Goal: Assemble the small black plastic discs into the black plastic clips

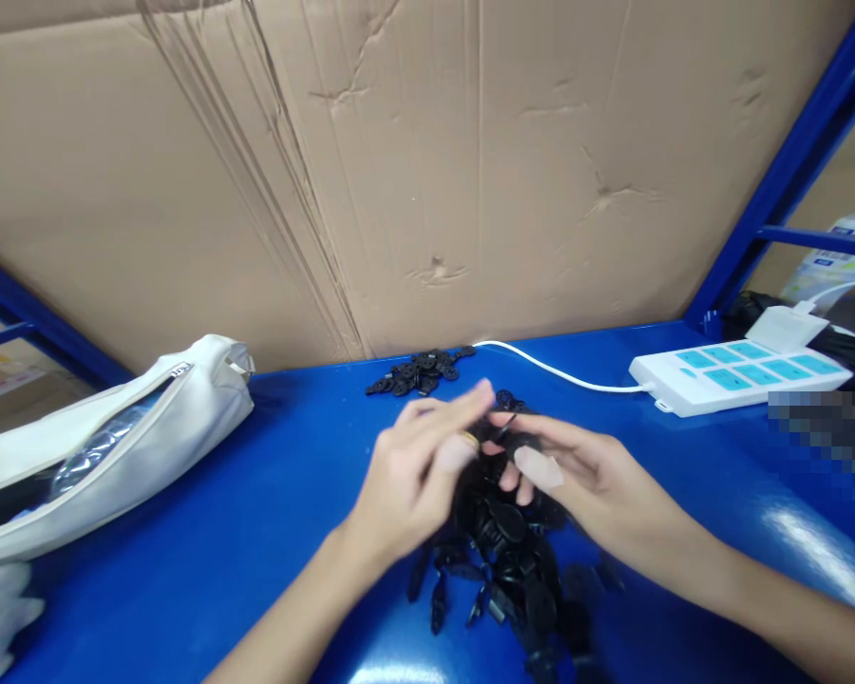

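Grip pinches 1 black part (525,443) in right hand (593,472), left hand (411,467) unclear, with 2 black piles (505,532).

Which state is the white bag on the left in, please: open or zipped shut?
Open: the white bag has its zip parted, and clear, shiny plastic shows inside the gap.

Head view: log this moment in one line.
Right hand: holding black part | Left hand: alongside, grip unclear | Large black pile: beneath hands | Small black pile: farther back
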`<action>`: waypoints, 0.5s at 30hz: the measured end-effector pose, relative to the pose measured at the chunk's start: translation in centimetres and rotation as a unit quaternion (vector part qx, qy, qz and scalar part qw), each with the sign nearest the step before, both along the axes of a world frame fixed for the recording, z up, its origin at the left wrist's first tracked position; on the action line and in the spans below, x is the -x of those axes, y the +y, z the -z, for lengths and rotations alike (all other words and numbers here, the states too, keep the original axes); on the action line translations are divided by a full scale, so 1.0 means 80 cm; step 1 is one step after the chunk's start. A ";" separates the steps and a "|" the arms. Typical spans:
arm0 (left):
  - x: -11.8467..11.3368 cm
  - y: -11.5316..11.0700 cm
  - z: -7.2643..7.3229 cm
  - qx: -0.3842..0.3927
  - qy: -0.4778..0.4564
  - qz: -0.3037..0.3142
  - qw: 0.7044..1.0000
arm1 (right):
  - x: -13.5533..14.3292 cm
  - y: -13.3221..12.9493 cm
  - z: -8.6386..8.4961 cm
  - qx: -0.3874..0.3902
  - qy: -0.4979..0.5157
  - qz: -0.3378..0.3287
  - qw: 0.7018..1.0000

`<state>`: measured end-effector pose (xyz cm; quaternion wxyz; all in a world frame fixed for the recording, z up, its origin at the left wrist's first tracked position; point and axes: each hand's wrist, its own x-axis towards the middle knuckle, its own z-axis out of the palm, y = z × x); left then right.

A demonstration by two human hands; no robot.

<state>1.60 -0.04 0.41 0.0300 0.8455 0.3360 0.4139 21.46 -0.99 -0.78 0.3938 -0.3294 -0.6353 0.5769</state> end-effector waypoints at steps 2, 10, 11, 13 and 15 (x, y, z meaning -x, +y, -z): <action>0.028 0.023 0.001 0.095 -0.003 -0.110 0.989 | -0.005 0.005 0.002 -0.087 -0.092 0.079 0.989; 0.127 0.102 0.049 0.183 0.106 -0.295 0.932 | -0.012 0.009 0.003 -0.253 -0.255 0.152 0.921; 0.130 0.103 0.051 0.185 0.115 -0.292 0.931 | -0.011 0.007 0.004 -0.258 -0.255 0.154 0.919; 0.133 0.103 0.052 0.181 0.123 -0.289 0.932 | -0.009 0.005 0.006 -0.267 -0.253 0.153 0.917; 0.131 0.101 0.046 0.172 0.120 -0.290 0.934 | -0.008 0.004 0.007 -0.273 -0.249 0.147 0.917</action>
